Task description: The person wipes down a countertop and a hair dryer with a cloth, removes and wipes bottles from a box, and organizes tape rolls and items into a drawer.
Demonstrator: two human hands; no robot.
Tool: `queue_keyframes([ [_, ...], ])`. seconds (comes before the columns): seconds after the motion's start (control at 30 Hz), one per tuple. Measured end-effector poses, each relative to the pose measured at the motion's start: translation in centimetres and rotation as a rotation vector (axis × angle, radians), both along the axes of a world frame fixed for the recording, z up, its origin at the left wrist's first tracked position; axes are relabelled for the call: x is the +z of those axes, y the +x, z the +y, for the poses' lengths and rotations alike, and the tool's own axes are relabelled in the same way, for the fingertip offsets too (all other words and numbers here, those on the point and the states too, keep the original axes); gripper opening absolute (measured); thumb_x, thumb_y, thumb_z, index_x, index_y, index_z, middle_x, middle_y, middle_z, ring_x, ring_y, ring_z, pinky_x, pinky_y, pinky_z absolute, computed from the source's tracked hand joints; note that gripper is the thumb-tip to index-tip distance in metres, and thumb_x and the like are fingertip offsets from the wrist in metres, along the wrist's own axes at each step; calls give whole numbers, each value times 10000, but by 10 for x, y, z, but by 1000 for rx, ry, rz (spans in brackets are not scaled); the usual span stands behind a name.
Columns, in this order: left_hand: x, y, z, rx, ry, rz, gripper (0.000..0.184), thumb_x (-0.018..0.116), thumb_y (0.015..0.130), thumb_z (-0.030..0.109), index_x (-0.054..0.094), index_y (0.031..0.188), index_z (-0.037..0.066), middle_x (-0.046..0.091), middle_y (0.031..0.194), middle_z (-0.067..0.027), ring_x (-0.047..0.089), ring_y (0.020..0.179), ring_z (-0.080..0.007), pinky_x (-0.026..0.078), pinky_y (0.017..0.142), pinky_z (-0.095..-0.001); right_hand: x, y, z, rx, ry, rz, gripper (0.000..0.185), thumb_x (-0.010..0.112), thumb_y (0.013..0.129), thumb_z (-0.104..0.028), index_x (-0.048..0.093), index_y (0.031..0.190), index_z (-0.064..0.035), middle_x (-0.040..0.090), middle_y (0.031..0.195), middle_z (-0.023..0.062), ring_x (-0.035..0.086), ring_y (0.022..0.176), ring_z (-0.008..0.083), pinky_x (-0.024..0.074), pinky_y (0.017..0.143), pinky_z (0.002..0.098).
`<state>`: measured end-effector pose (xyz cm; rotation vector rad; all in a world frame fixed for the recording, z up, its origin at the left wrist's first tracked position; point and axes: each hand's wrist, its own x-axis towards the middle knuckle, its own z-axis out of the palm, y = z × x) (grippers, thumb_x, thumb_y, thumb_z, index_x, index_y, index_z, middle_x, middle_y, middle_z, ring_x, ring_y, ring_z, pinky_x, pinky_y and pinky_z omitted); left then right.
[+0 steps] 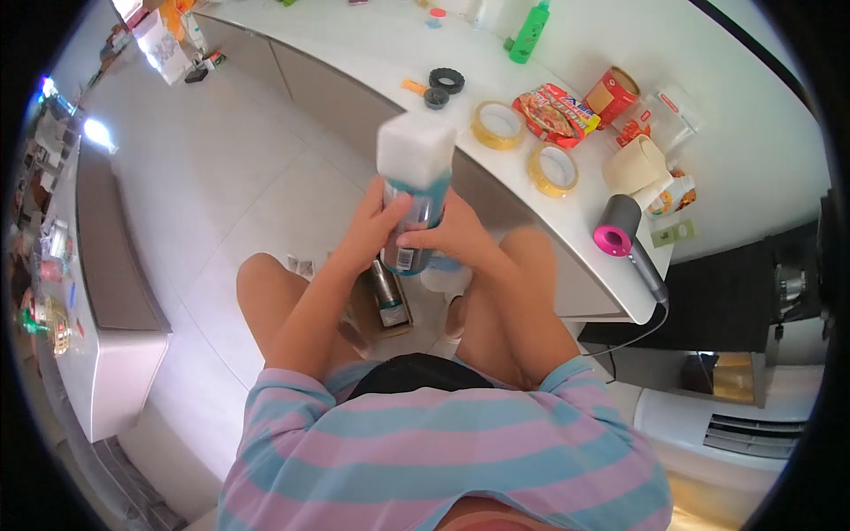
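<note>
Both hands grip a teal and grey bottle with a barcode label near its lower end. My left hand is closed round its left side, thumb across the front. On the right side my right hand wraps it, its thumb also lying over the front. A white foam block covers the far end of the bottle. Below, on the floor between my legs, an open cardboard box holds another shiny bottle with a label. My hands hide part of the held bottle.
On the white counter are rolls of yellow tape, a red food packet, a red can, a green bottle, a black ring and a grey hair dryer. Its cord hangs over the edge.
</note>
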<state>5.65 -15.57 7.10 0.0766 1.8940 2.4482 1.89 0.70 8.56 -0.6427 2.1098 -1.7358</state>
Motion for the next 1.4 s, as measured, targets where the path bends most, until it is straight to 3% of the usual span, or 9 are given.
queue_keyframes([
  [0.07, -3, -2, -1, 47, -252, 184, 600, 627, 790, 226, 320, 1262, 20, 366, 1224, -104, 395, 1144, -218, 323, 976, -346, -6, 5, -2, -5, -20, -48, 802, 824, 529, -345, 474, 1186, -46, 595, 1078, 122, 572, 1011, 229, 444, 851, 344],
  [0.17, 9, 1, 7, 37, -203, 343, 809, 723, 709, 265, 243, 1321, 43, 322, 1285, -111, 366, 1190, -234, 296, 1006, -365, -5, 13, -3, -115, -73, 18, 786, 827, 504, -350, 497, 1154, -57, 600, 1067, 123, 582, 979, 264, 448, 837, 351],
  [0.37, 34, 13, 19, 207, -95, 438, 1045, 828, 597, 230, 157, 1379, 55, 338, 1322, -117, 370, 1226, -223, 331, 999, -356, 10, 22, -11, -481, 454, 501, 700, 820, 453, -328, 522, 1038, -86, 605, 935, 75, 542, 849, 294, 464, 714, 364],
  [0.6, 21, 5, -2, 285, 123, 180, 642, 765, 678, 160, 425, 1202, 10, 546, 1097, -75, 531, 1019, -184, 413, 895, -323, 16, 24, -5, -461, 512, 689, 668, 812, 471, -376, 543, 1003, -75, 597, 866, 65, 530, 815, 263, 462, 683, 367],
  [0.77, 15, -1, -9, 305, 304, 118, 554, 716, 724, 193, 465, 1176, -4, 562, 1094, -90, 540, 998, -186, 404, 890, -311, 11, 29, -8, -391, 449, 677, 603, 813, 459, -382, 524, 909, -102, 564, 808, 45, 509, 742, 254, 442, 640, 357],
  [1.1, 12, -2, -13, 34, 226, 163, 538, 647, 793, 274, 455, 1222, 12, 556, 1138, -92, 515, 1058, -180, 400, 906, -307, -10, 25, -5, -114, 115, 189, 762, 839, 456, -407, 549, 1052, -31, 619, 892, 147, 597, 829, 307, 464, 756, 366],
  [1.27, -29, -27, -41, 161, 212, 64, 424, 550, 877, 347, 521, 1149, 23, 573, 1128, -88, 527, 1073, -185, 411, 922, -326, 11, 11, 22, -279, -52, -284, 492, 812, 599, -209, 562, 960, 13, 629, 832, 124, 609, 751, 180, 490, 674, 304],
  [1.33, -97, -39, -59, 327, -83, -177, 339, 553, 870, 321, 564, 1039, 27, 599, 1031, -75, 551, 978, -175, 438, 847, -314, 12, 8, 32, -419, -384, -314, 421, 788, 637, -135, 557, 953, 19, 627, 854, 125, 608, 750, 173, 497, 664, 301],
  [1.4, -195, -36, -66, 285, -401, -469, 259, 531, 840, 272, 598, 914, 33, 613, 869, -94, 569, 827, -195, 438, 778, -315, 9, 5, 43, -465, -359, -245, 427, 778, 639, -101, 545, 972, 29, 624, 868, 126, 609, 755, 188, 502, 675, 308],
])
